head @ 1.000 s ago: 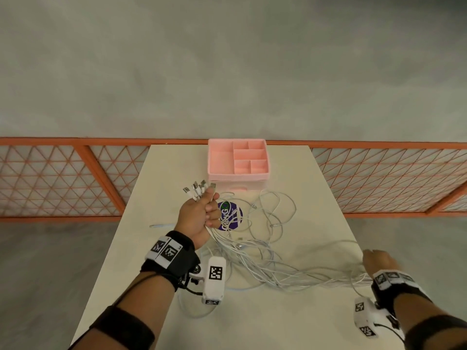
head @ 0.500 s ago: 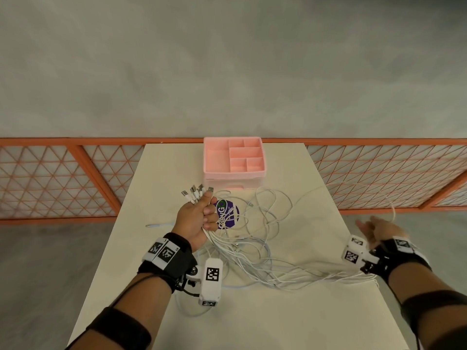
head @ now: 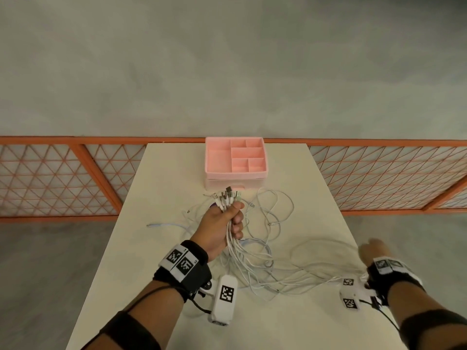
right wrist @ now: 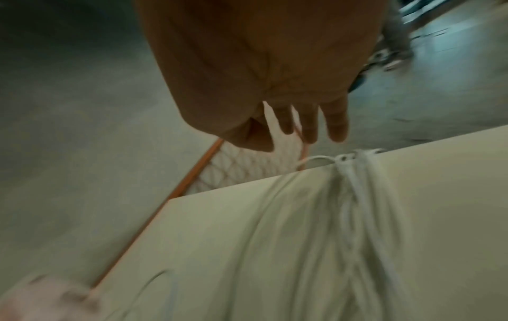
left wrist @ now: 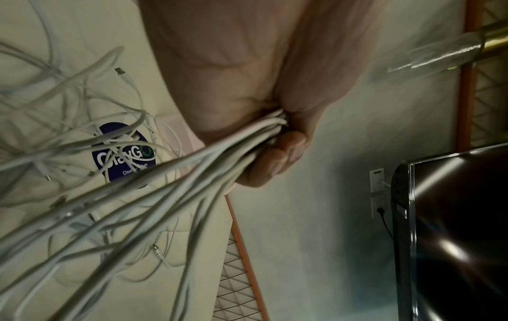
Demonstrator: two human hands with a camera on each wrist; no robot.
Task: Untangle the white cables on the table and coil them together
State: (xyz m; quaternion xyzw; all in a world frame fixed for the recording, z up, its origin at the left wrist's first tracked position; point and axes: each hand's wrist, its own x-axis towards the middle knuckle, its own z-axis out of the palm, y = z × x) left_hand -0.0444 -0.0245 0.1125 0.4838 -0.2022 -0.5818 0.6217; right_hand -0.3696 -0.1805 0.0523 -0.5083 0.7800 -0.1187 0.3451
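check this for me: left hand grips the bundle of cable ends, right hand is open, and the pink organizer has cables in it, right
Not quite: the pink organizer holds no cables; the head view shows its compartments bare. The rest stands: the left hand grips the bundle of cable ends, and the right hand is open, fingers straight.

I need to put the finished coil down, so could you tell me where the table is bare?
Bare: the table left of the left hand, the near edge, and beside the pink tray. Crowded: the middle, under the cables.
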